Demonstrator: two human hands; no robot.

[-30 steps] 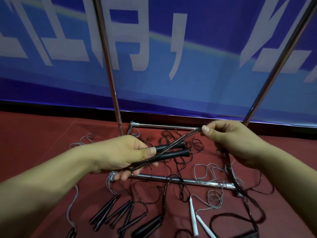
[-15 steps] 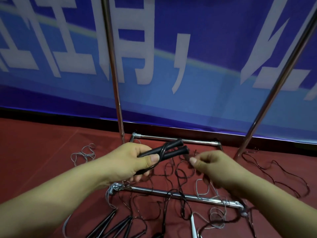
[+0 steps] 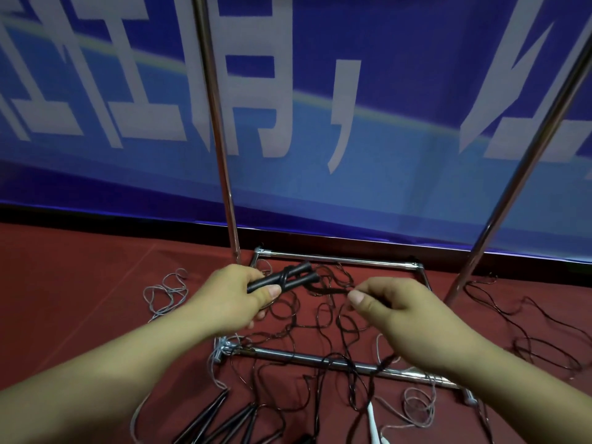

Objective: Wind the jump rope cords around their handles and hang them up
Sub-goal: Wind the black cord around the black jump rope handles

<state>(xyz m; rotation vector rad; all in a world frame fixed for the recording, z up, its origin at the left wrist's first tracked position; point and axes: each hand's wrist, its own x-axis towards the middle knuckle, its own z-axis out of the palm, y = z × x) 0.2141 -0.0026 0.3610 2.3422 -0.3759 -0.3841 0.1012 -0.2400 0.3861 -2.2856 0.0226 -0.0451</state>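
Two smooth black handles (image 3: 283, 279) — thin cord (image 3: 323, 290)

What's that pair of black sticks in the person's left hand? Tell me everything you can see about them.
They are two black jump rope handles, slim, matte rods that look like plastic or foam. The left hand grips them side by side, nearly level, their free ends pointing right and slightly away. A thin dark cord loops around them near the thumb and runs on to the right hand, which pinches it. They are held above the metal rack base on the red floor.
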